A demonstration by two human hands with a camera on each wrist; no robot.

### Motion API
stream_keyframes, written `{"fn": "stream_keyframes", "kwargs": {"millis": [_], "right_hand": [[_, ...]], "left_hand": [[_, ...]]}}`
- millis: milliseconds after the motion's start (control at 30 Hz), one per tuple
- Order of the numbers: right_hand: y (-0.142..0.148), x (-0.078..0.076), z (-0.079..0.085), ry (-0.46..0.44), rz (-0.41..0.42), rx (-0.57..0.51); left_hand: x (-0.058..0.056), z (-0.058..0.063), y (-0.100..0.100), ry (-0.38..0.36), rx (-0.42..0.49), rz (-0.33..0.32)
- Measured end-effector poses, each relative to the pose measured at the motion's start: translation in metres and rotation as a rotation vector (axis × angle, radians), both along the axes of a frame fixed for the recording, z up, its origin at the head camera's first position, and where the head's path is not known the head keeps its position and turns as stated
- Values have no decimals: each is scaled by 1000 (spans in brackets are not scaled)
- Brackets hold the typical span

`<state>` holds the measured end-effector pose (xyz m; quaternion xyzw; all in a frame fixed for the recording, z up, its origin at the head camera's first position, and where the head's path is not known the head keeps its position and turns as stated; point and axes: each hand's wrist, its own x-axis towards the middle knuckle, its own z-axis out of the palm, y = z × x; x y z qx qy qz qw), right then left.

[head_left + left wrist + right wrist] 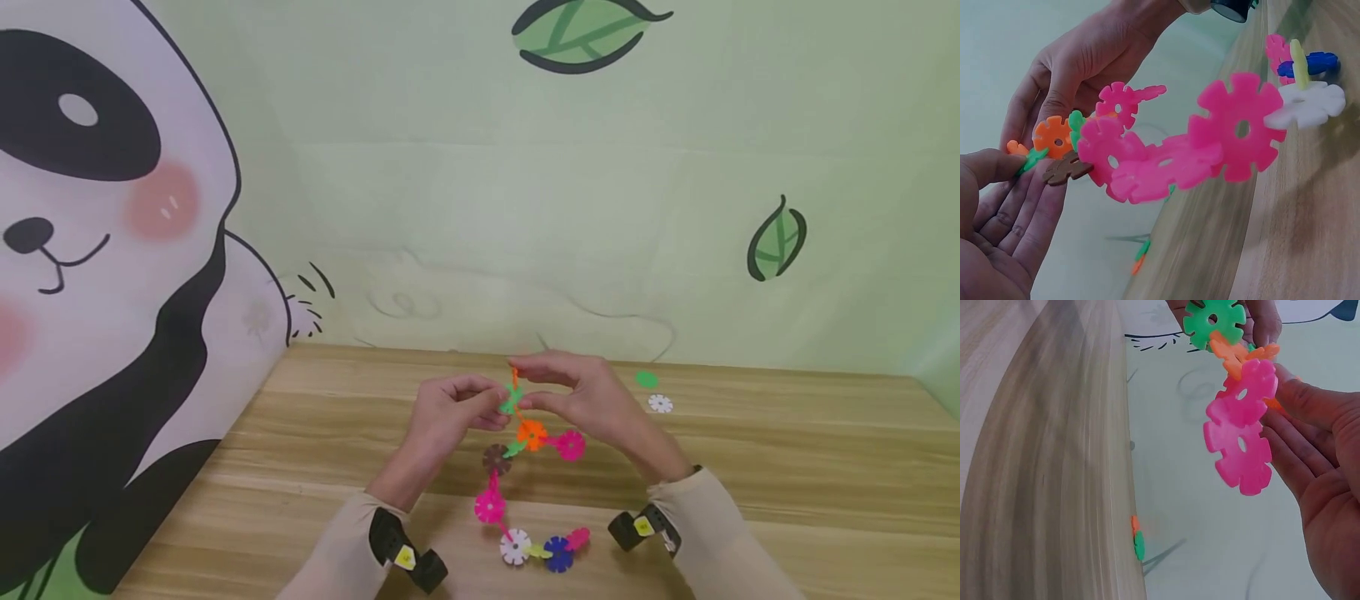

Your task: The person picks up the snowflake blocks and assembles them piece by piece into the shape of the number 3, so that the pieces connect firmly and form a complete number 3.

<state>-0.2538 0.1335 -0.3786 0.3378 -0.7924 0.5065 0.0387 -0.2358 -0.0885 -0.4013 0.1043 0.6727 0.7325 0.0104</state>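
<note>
A chain of slotted plastic snowflake discs hangs from both hands above the table. My left hand point(453, 408) pinches a green disc point(512, 400) near the top of the chain between thumb and fingers. From the other side, my right hand point(588, 396) holds an orange disc point(515, 377) joined to that green one. Lower down come another orange disc point(532, 435) with a pink branch point(571, 445), a brown disc point(497, 459), pink discs point(1241, 128), a white disc point(515, 547), a yellow disc point(538, 552) and a blue disc point(558, 554) with pink at the end.
A loose green disc point(647, 379) and a loose white disc point(661, 404) lie at the back of the wooden table point(810, 467), right of the hands. Behind the table rises a pale green backdrop point(450, 192) with a printed panda point(75, 208).
</note>
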Motion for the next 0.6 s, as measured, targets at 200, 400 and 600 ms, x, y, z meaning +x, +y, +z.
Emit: {"fn": "stream_keyframes", "kwargs": {"millis": [200,400,600], "right_hand": [[-3,1,-2,14,-46,-27],[-6,2,-5,90,-89,-32],[-8,3,-7,107,-94,-34]], "left_hand": [[0,0,0,1,-3,11],[0,-1,-1,4,-14,26],[-1,-2,-2,12,-16,26]]}}
